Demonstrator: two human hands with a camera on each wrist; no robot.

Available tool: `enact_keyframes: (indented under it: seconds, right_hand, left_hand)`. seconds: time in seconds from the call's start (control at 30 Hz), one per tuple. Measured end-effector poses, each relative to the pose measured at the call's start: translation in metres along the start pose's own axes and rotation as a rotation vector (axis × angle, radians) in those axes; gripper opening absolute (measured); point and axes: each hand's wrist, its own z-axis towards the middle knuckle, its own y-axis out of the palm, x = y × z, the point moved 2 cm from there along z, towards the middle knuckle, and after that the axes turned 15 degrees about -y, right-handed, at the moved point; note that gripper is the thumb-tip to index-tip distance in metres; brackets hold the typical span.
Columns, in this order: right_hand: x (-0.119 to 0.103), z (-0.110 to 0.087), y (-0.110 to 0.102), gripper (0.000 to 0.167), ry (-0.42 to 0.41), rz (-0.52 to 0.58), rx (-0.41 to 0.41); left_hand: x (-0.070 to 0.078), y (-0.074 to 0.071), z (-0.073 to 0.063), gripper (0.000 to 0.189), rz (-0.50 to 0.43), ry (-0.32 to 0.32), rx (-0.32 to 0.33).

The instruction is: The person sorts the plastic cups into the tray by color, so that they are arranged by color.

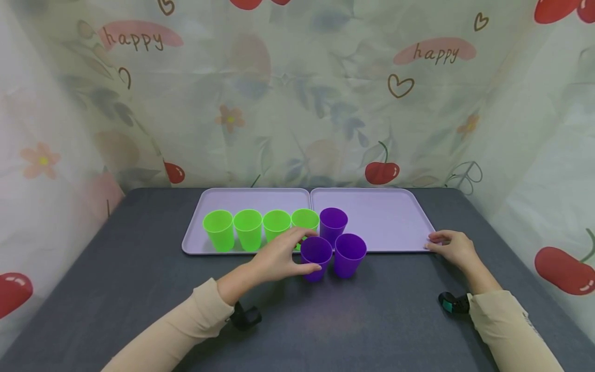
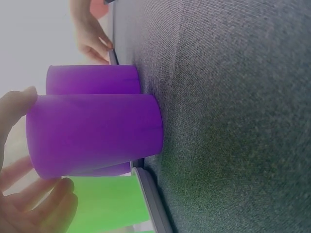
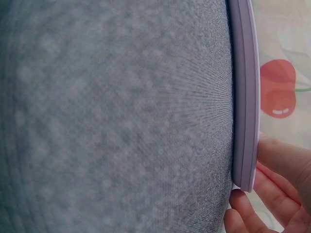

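Note:
In the head view my left hand (image 1: 281,256) curves round a purple cup (image 1: 315,261) that stands upright on the dark cloth. Its thumb is on one side near the rim and its fingers (image 2: 60,191) on the other. A second purple cup (image 1: 349,256) stands just right of it, before the right tray. Behind, a third purple cup (image 1: 333,223) stands at the left end of the right tray (image 1: 386,222). My right hand (image 1: 453,249) holds that tray's front right corner between thumb and fingers. Several green cups (image 1: 248,227) stand in a row; the left hand partly hides the rightmost.
A left tray (image 1: 255,199), pale purple like the other and beside it, carries the green cups. Both lie toward the back of the dark cloth-covered table (image 1: 325,330). A patterned curtain (image 1: 288,103) hangs behind and at both sides.

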Motion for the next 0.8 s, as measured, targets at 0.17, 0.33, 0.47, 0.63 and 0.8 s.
enact_keyframes:
  seconds: [0.17,0.33,0.47,0.63,0.8]
  right_hand:
    - [-0.0003,0.0002,0.0005,0.045,0.000,-0.005,0.003]
    - [-0.0006,0.0001,0.0009,0.043,-0.014,-0.022,0.026]
    - [0.0004,0.0000,0.0012,0.043,-0.013,-0.021,0.030]
    - [0.0011,0.0003,0.0014,0.043,-0.021,-0.024,0.031]
    - [0.0006,0.0001,0.0014,0.042,-0.025,-0.026,0.030]
  left_hand:
    - [0.0007,0.0007,-0.0001,0.060,-0.003,-0.002,0.006]
    - [0.0005,0.0013,-0.0002,0.059,-0.009,0.005,0.003]
    - [0.0013,-0.0004,-0.0011,0.058,-0.012,0.007,0.001]
    - [0.0025,-0.0038,-0.0015,0.057,-0.019,0.004,0.007]
    - [0.0047,-0.0068,-0.0010,0.056,-0.033,-0.016,0.004]
